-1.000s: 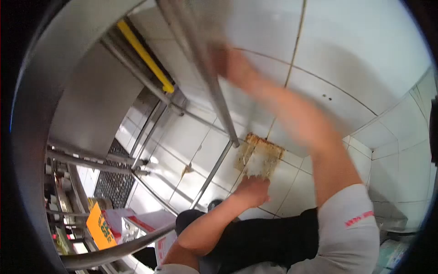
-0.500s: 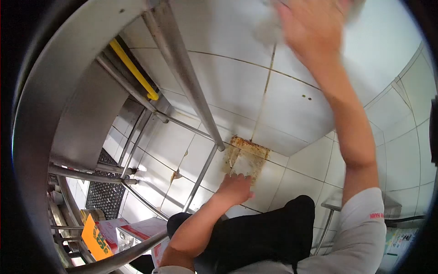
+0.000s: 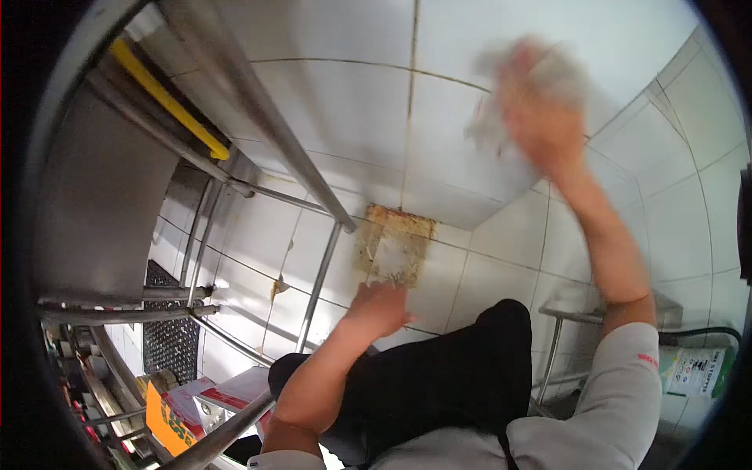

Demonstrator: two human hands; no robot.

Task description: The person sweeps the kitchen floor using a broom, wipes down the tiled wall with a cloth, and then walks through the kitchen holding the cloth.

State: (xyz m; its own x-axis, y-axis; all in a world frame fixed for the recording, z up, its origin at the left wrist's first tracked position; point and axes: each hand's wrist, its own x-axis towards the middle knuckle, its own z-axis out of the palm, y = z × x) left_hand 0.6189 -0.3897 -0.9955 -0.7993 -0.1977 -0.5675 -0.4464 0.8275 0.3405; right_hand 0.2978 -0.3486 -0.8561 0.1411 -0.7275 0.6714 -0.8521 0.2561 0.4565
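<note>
My right hand is closed on a greyish-white rag and presses it towards the white tiled wall. Motion smears the fingers and the rag's edges. Low in front of my body hangs my left hand, with no object visible in it. Its thumb stands apart, while the bent fingers are partly turned away from view. Beyond these fingers a brown, rust-stained square patch marks the floor at the wall's foot.
A metal frame leg and lower rails stand to the left, with a yellow pipe behind. Cardboard boxes and an orange sign lie lower left. At right are a low metal stand and a green-labelled container.
My right hand has moved down the wall with the rag, which now shows more fully. The view has shifted slightly. My left hand keeps its place near the stained patch.
</note>
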